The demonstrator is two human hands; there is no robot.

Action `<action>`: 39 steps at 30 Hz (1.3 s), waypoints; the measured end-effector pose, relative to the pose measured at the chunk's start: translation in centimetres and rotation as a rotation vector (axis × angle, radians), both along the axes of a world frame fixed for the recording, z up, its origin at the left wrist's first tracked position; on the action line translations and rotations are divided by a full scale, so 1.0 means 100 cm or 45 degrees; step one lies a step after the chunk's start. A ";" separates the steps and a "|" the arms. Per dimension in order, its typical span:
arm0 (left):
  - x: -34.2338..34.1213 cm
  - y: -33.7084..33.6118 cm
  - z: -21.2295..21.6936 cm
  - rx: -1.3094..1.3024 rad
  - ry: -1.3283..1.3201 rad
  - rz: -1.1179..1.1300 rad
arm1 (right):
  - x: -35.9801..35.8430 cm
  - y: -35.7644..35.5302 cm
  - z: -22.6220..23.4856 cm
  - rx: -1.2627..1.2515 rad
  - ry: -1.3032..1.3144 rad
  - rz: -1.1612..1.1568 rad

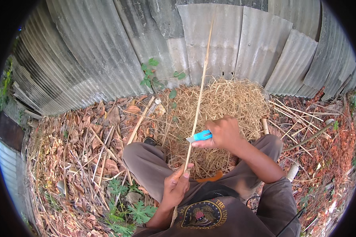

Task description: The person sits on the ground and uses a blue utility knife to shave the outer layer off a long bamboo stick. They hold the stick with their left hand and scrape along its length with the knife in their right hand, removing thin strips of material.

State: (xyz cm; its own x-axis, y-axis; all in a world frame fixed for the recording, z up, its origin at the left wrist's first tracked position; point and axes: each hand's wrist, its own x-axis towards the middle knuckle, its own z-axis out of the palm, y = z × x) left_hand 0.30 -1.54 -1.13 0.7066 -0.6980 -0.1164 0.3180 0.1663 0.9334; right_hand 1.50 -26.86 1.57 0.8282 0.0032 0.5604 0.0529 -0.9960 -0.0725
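Note:
A long, thin bamboo strip (202, 87) runs from beside my body up and away toward the metal fence. My left hand (176, 187) grips its near part, fingers wrapped round it above my lap. Farther up the strip, my right hand (221, 132) is closed on a utility knife with a bright blue handle (203, 135). The knife's metal blade (190, 139) points left and lies against the strip; how deep it bites cannot be made out. My right thumb sits just below the blade, close to the strip.
A heap of pale shavings (229, 98) lies between my bent knees and the corrugated metal fence (211, 43). Dry leaves (79, 150) and loose sticks cover the ground at left. Cut bamboo pieces (296, 114) lie at right. Green plants (140, 213) grow near my left elbow.

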 end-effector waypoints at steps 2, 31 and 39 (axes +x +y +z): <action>-0.004 0.003 0.002 0.118 -0.123 0.011 | 0.006 -0.015 0.001 0.060 0.077 -0.184; -0.024 0.027 -0.004 0.090 0.145 -0.074 | 0.032 -0.088 0.014 0.240 0.396 -0.561; -0.022 0.030 -0.009 0.179 0.030 -0.026 | -0.015 0.004 -0.009 0.067 0.414 -0.131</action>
